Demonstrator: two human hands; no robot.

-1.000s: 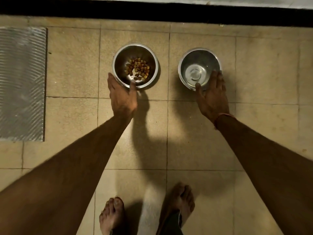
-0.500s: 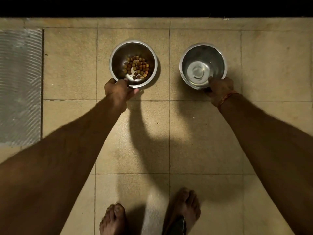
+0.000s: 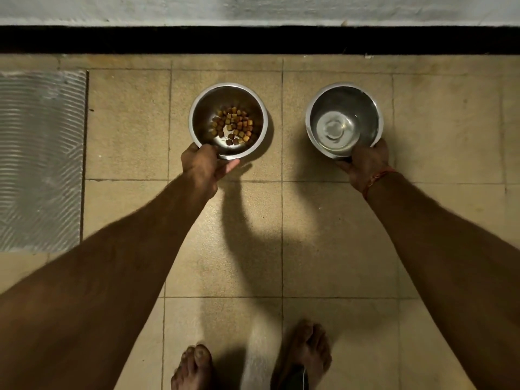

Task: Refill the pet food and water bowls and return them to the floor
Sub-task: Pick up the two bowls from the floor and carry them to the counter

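Two steel bowls are side by side over the tan tiled floor, near the wall. The left one, the food bowl (image 3: 204, 108), holds a small heap of brown kibble (image 3: 233, 125). My left hand (image 3: 201, 166) grips its near rim, fingers curled under the edge. The water bowl (image 3: 368, 108) on the right holds clear water, and my right hand (image 3: 365, 161), a red thread at its wrist, clasps the near rim. Whether the bowls rest on the tiles or hang just above them is not clear.
A black skirting strip (image 3: 259, 39) and a pale wall run along the far edge. A grey ribbed mat (image 3: 39, 159) lies at the left. My bare feet (image 3: 194, 367) stand at the bottom, on the tiles.
A second ago both hands lay flat with fingers spread at the bowls' rims. They have since curled and closed on the near rims, and the view has shifted slightly.
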